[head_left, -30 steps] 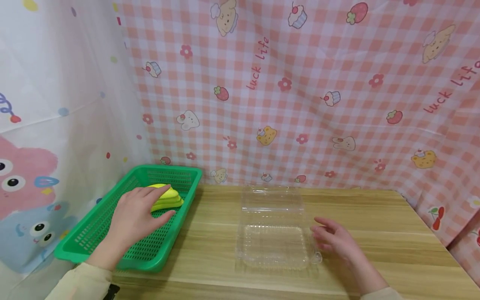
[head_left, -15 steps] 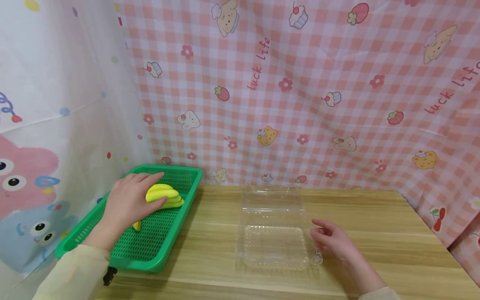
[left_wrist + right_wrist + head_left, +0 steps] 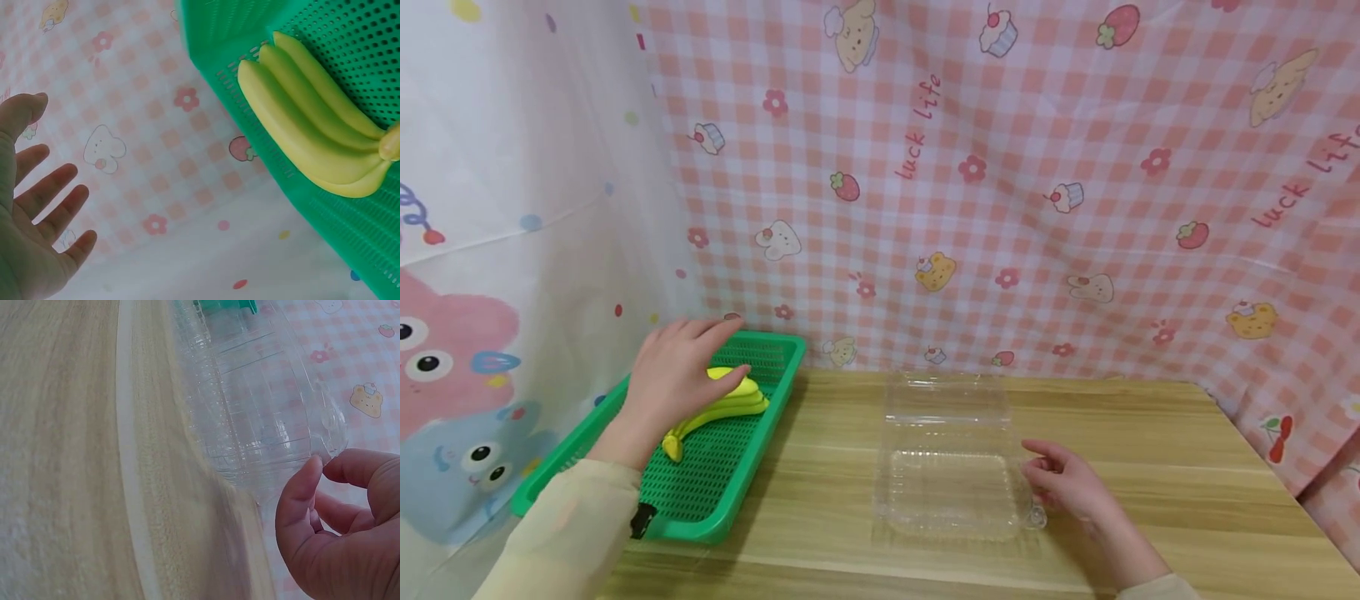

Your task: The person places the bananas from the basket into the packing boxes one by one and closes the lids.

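My left hand [image 3: 673,375] hovers over the green plastic basket [image 3: 752,467], fingers spread and holding nothing. Under it, partly covered in the head view, lies a bunch of yellow bananas [image 3: 733,407]. The left wrist view shows the whole bunch [image 3: 312,125] inside the basket, apart from the fingers. A clear plastic clamshell box [image 3: 951,492] lies with its lid folded back on the table. At its right side is my right hand [image 3: 1071,483], fingers loosely bent, thumb and index fingertips close together. In the right wrist view those fingertips overlap the box's clear edge [image 3: 325,419].
The wooden table [image 3: 1150,433] extends to the right of the box. A pink checked cloth [image 3: 880,208] hangs behind it, and a white printed cloth [image 3: 550,250] hangs at the left, close beside the basket.
My left hand first drew back a little to the left, then rose and shifted forward above the basket, uncovering the bananas' stem end. The right hand and the box stay almost in place.
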Action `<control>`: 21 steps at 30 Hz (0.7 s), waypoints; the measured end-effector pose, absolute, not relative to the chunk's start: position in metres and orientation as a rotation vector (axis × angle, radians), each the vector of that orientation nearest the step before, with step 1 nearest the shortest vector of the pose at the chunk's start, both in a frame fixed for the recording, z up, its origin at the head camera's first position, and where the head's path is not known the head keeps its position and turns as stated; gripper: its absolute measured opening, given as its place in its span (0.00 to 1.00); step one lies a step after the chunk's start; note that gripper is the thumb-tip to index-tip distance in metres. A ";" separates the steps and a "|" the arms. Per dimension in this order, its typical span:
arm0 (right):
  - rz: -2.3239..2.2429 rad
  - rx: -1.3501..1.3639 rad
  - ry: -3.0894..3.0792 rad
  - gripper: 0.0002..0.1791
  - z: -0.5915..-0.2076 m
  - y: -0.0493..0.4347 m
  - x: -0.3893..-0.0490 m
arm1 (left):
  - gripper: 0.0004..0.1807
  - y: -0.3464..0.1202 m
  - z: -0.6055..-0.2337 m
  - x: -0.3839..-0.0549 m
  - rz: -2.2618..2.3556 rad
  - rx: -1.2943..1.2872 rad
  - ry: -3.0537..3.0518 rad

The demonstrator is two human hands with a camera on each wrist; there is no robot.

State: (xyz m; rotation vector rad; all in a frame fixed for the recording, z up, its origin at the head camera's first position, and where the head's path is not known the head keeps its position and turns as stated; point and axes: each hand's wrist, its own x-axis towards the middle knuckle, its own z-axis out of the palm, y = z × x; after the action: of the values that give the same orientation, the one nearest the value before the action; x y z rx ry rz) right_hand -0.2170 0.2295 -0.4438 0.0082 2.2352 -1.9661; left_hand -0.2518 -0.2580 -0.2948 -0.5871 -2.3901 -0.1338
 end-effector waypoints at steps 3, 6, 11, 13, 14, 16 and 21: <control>-1.968 0.006 2.231 0.32 -0.445 0.230 -0.217 | 0.32 -0.256 -0.293 -0.258 -0.135 -0.617 -2.336; -1.965 -0.004 2.234 0.32 -0.445 0.230 -0.216 | 0.30 -0.257 -0.291 -0.265 -0.141 -0.640 -2.299; -1.961 -0.020 2.231 0.31 -0.445 0.229 -0.216 | 0.30 -0.261 -0.289 -0.276 -0.144 -0.616 -2.326; -1.961 -0.012 2.228 0.31 -0.445 0.229 -0.216 | 0.30 -0.263 -0.290 -0.279 -0.149 -0.592 -2.360; -1.961 -0.009 2.226 0.31 -0.446 0.229 -0.216 | 0.31 -0.264 -0.291 -0.281 -0.152 -0.580 -2.378; -1.960 -0.004 2.224 0.32 -0.446 0.229 -0.216 | 0.31 -0.267 -0.293 -0.286 -0.162 -0.561 -2.415; -1.966 -0.002 2.216 0.32 -0.447 0.230 -0.217 | 0.33 -0.276 -0.301 -0.296 -0.185 -0.515 -2.488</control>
State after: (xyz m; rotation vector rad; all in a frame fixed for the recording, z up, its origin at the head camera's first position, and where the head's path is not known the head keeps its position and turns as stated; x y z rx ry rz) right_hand -0.2165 0.2297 -0.4468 -0.0022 2.2158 -1.9665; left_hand -0.2957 -0.2762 -0.3010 -0.5150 -2.4879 -0.1850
